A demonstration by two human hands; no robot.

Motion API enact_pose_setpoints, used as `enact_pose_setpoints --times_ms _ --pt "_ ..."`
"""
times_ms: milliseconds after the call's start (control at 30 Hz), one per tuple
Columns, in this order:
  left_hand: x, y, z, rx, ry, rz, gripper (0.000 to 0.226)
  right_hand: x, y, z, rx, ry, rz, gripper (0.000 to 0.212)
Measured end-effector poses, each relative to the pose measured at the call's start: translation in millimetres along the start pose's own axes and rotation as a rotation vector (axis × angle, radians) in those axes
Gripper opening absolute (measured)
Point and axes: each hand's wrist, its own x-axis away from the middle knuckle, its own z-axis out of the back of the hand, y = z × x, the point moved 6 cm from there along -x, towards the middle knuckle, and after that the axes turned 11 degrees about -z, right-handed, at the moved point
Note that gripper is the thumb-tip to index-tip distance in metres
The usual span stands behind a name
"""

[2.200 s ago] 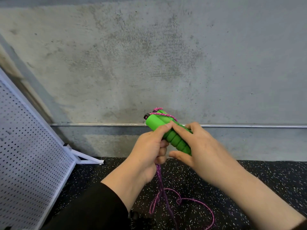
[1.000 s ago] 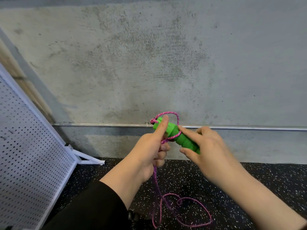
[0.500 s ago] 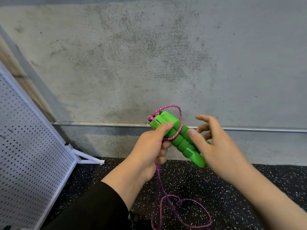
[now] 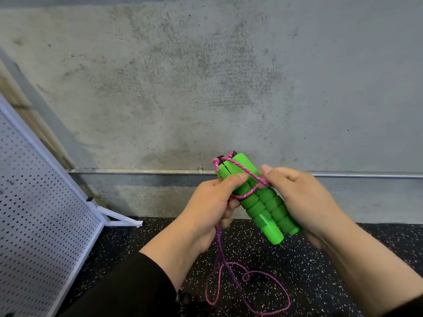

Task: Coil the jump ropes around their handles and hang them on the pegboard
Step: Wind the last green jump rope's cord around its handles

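Note:
Two green ribbed jump-rope handles (image 4: 258,202) lie side by side, tilted down to the right, in front of the concrete wall. My left hand (image 4: 206,209) grips their upper part, thumb across the top. A pink-purple rope (image 4: 242,172) runs diagonally over the handles. My right hand (image 4: 304,202) holds the handles from the right and pinches the rope at its fingertips. The rest of the rope (image 4: 247,291) hangs from my left fist and lies in loose loops on the floor. The white pegboard (image 4: 39,213) leans at the left.
A grey concrete wall (image 4: 206,88) fills the view ahead, with a thin metal pipe (image 4: 137,172) running along it low down. The floor (image 4: 297,259) is black speckled rubber. The pegboard's white foot bracket (image 4: 119,219) sticks out onto the floor.
My right hand has come back against the handles and taken the rope loop at its fingertips, drawing it diagonally across them. The loop that stood above the handle tops now lies flat.

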Motion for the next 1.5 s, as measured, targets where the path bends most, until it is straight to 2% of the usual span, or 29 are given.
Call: enact_pose_setpoints --times_ms 133,233,300,367,467,567,633,700,733,833,900,967,1100,1167,1200,1267,1300,1333,1367,1433,1500 --pt "-0.4 -1.1 -1.6 -0.019 -0.022 -0.024 0.029 3.6 7.2 -5.8 -0.193 -0.085 -0.165 0.021" --pt "-0.1 2.0 -3.3 -0.028 -0.065 -0.051 0.028 6.6 13.8 -10.6 -0.176 -0.256 -0.323 0.050" --pt "0.7 3.6 -3.2 -0.028 -0.075 -0.063 0.029 12.6 18.9 -15.5 -0.107 -0.396 -0.430 0.059" --pt "0.5 5.6 -2.3 -0.016 -0.075 -0.066 0.027 13.5 22.7 -17.5 -0.094 -0.458 -0.464 0.067" --pt "-1.6 9.2 -1.3 0.018 -0.096 -0.053 0.022 6.0 17.1 -14.1 -0.080 -0.381 -0.340 0.057" --pt "-4.3 9.2 3.5 -0.019 -0.086 -0.015 0.014 -3.9 8.6 0.4 -0.051 -0.186 -0.190 0.041" --pt "-3.0 5.8 5.0 -0.032 -0.087 0.032 0.015 -11.7 3.7 12.8 0.117 -0.018 -0.059 0.021" --pt "0.4 1.6 1.3 -0.019 -0.118 0.078 0.021 -13.8 1.0 18.6 0.370 0.130 0.088 0.013" --pt "2.0 -0.5 -1.5 -0.011 -0.136 0.098 0.021 -12.0 1.8 16.3 0.502 0.172 0.134 0.018" --pt "2.6 -8.8 -5.0 0.021 -0.133 0.163 0.038 -3.3 8.1 -0.3 0.938 0.259 0.223 0.056" --pt "1.7 -12.6 -4.2 0.059 -0.086 0.193 0.046 2.9 8.2 -13.5 1.149 0.314 0.313 0.068" --pt "-0.2 -15.5 0.9 0.089 0.014 0.194 0.048 8.8 8.7 -27.5 1.244 0.306 0.391 0.075" --pt "-5.8 -19.2 12.5 0.057 0.158 0.110 0.038 9.4 15.8 -39.4 1.259 0.241 0.392 0.080" --pt "-9.4 -16.1 15.6 0.058 0.159 0.056 0.033 3.7 15.8 -38.5 1.142 0.154 0.380 0.081" --pt "-11.3 -13.0 16.8 0.058 0.147 0.032 0.033 1.5 10.4 -35.5 0.993 0.115 0.363 0.077" --pt "-13.4 -5.2 17.8 0.069 0.099 -0.016 0.033 -5.0 2.0 -18.5 0.626 0.123 0.274 0.055" --pt "-14.1 -1.7 17.6 0.083 0.072 -0.040 0.032 -8.6 2.1 -8.6 0.458 0.135 0.194 0.043" --pt "-13.8 2.1 16.7 0.092 0.043 -0.066 0.031 -11.1 5.7 -1.9 0.266 0.089 0.081 0.043" --pt "-12.3 5.5 16.1 0.090 0.020 -0.093 0.030 -12.1 14.3 -1.5 0.061 -0.029 -0.068 0.049" --pt "-7.3 9.0 15.9 0.059 -0.006 -0.139 0.028 1.1 28.8 -18.6 -0.294 -0.380 -0.336 0.059" --pt "-0.7 11.3 17.2 0.034 -0.025 -0.161 0.028 18.0 34.6 -31.7 -0.395 -0.577 -0.421 0.061"
